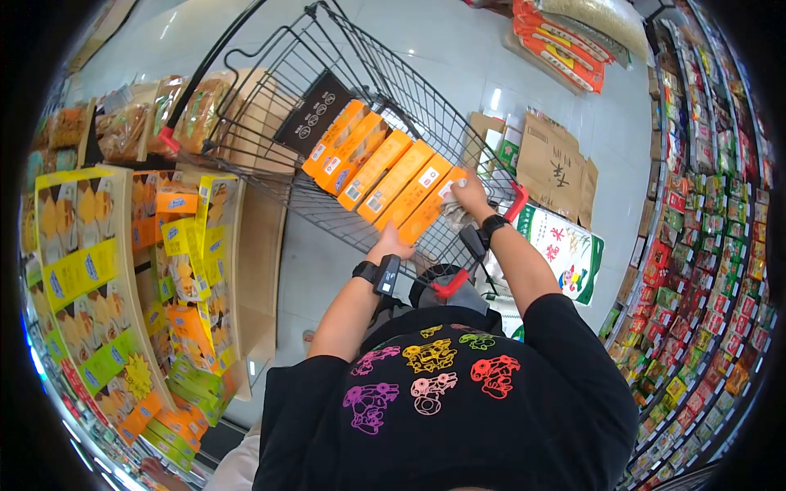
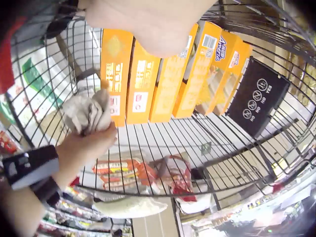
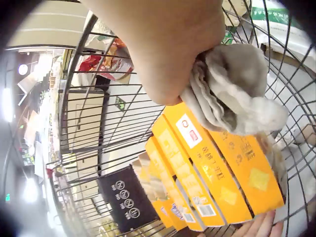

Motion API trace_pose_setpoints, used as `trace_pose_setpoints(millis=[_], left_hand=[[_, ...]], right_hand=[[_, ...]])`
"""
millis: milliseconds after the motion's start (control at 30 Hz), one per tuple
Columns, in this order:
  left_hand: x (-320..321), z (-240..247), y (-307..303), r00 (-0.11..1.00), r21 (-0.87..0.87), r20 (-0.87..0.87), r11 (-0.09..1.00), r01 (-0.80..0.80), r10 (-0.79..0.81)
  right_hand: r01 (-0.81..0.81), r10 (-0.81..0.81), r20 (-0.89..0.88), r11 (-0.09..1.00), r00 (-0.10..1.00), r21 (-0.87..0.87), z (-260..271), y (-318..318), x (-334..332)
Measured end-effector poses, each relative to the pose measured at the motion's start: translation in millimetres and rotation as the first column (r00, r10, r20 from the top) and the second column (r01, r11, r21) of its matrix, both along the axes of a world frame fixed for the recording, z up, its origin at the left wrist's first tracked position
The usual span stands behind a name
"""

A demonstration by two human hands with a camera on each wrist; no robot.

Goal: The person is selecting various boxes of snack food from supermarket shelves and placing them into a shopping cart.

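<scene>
Several orange boxes (image 1: 396, 188) stand in a row inside a black wire shopping cart (image 1: 409, 74). My left hand (image 1: 391, 245) rests against the near end of the row, its fingers (image 3: 259, 228) stretched along the end of the closest box (image 1: 430, 206). At that box's other end is my right hand (image 1: 469, 196), which grips a crumpled grey-white cloth (image 3: 232, 89). The cloth hangs over the box's corner in the right wrist view. A black panel with white round symbols (image 1: 315, 114) stands at the far end of the row.
Shelves of yellow, green and orange packages (image 1: 82, 262) stand at the left, bagged bread (image 1: 127, 127) behind them. Rice sacks (image 1: 561, 49) lie on the floor beyond the cart. A cardboard carton (image 1: 550, 164) and a white-green sack (image 1: 553, 254) flank its right side. Packet racks (image 1: 696, 245) line the right.
</scene>
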State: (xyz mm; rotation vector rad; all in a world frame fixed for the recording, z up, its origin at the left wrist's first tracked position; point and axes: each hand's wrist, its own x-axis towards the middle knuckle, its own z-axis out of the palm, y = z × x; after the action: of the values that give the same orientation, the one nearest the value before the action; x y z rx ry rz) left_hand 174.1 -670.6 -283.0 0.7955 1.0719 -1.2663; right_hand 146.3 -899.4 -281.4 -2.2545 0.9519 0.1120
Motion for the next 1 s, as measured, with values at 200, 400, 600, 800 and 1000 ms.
trace_pose_setpoints(millis=[200, 400, 600, 800, 1000], left_hand=[[20.3, 188.5, 34.7, 0.89, -0.762, 0.088, 0.605, -0.23, 0.448], [-6.2, 295.9, 127.8, 0.736, -0.866, 0.26, 0.488, -0.109, 0.625], [-72.1, 310.1, 223.4, 0.616, -0.84, 0.44, 0.542, 0.023, 0.654], [-130.7, 310.1, 352.6, 0.392, -0.79, 0.584, 0.61, 0.07, 0.711], [-153.5, 296.2, 419.7, 0.25, -0.485, 0.784, 0.812, -0.325, 0.568]], right_hand=[[0.155, -0.19, 0.287, 0.978, 0.939, 0.14, 135.7, 49.7, -13.6], [-0.092, 0.048, 0.783, 0.996, 0.621, 0.012, 296.0, 168.0, -34.3], [-0.584, 0.793, 0.605, 0.46, -0.068, -0.669, 317.5, 333.3, -40.1], [-0.669, 0.725, 0.668, 0.581, 0.166, -0.464, 287.8, 424.5, -11.8], [-0.849, 0.635, 0.755, 0.481, 0.164, -0.22, 294.0, 527.1, -33.6]])
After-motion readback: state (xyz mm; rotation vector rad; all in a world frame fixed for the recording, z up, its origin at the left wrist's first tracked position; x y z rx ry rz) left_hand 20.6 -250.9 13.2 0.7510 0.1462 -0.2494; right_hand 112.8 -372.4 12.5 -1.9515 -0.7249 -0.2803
